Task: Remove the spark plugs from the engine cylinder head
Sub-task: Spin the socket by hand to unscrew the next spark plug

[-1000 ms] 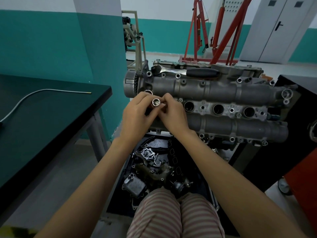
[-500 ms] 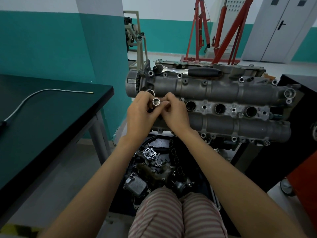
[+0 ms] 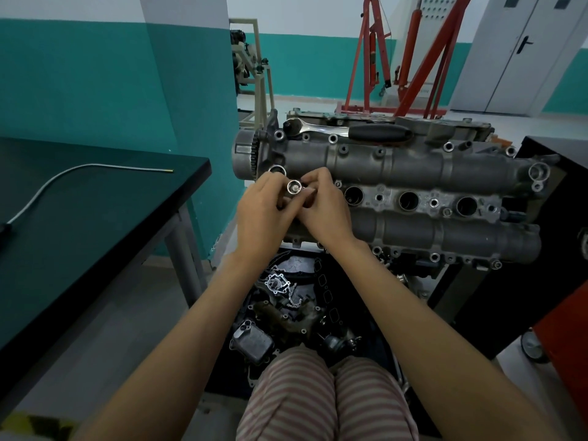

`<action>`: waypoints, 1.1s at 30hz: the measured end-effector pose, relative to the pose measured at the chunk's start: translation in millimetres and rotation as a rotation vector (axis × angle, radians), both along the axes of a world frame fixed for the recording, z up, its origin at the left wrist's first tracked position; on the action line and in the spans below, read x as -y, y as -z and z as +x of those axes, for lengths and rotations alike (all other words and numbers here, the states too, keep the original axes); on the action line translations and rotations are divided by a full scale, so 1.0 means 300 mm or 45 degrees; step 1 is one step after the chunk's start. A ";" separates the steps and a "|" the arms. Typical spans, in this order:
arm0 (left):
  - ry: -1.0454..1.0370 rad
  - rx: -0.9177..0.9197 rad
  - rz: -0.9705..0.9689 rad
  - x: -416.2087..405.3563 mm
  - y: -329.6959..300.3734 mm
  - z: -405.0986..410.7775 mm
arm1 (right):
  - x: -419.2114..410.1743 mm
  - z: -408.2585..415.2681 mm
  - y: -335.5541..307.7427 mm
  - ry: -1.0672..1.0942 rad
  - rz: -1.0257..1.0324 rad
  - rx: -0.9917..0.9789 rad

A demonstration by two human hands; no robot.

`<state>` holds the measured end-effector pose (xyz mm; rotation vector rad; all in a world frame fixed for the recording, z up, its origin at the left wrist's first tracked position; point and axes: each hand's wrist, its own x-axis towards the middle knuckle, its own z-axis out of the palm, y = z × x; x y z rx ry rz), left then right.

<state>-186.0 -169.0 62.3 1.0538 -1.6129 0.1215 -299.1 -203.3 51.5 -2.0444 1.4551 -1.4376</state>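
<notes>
1. We hold a shiny metal socket (image 3: 294,187) with both hands, a little left of the middle of the frame. Its open end faces up at us, and something pale sits inside it. We think that is a spark plug, but it is too small to tell.
2. Our left hand (image 3: 264,214) curls its fingers around the socket from the left. Our right hand (image 3: 324,211) pinches it from the right. We think 2 hands are used so the small part can be worked out without dropping it.
3. The cylinder head (image 3: 413,167) lies long across the middle and right of the frame. We hold the socket right in front of its left end.
4. We see 3 open plug holes (image 3: 409,200) in a row to the right of our hands. They look dark, so we cannot tell what is inside.
5. A ratchet (image 3: 350,132) rests on top of the head, near the upper middle, close by for the next plug.
6. A box of engine parts (image 3: 286,300) sits below our hands, lower middle.
</notes>
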 end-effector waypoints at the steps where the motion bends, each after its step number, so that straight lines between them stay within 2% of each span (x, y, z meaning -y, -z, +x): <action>1: -0.033 -0.019 0.013 0.000 -0.003 -0.010 | 0.001 0.000 0.001 -0.002 -0.006 0.037; 5: -0.101 -0.022 0.029 -0.009 -0.013 -0.030 | -0.007 -0.004 0.007 -0.061 -0.086 0.171; 10: 0.031 0.194 -0.050 -0.014 0.006 0.007 | -0.009 -0.013 0.011 -0.146 -0.111 0.076; 14: -0.016 0.021 0.004 -0.012 -0.003 -0.008 | -0.004 -0.009 0.020 -0.110 -0.140 -0.008; 17: -0.100 -0.062 0.087 -0.005 -0.008 -0.032 | -0.001 -0.005 0.019 -0.073 -0.085 0.067; 20: -0.119 0.010 0.045 -0.015 -0.009 -0.030 | -0.003 -0.007 0.027 -0.089 -0.116 0.156; 25: 0.036 0.187 0.011 -0.014 0.013 0.004 | -0.007 -0.012 0.032 -0.168 -0.203 0.170; 29: -0.009 0.038 -0.061 -0.006 0.010 0.003 | -0.002 -0.007 0.032 -0.123 -0.217 0.103; 33: -0.035 -0.069 0.014 -0.007 0.002 -0.015 | 0.004 -0.006 0.029 -0.089 -0.129 0.153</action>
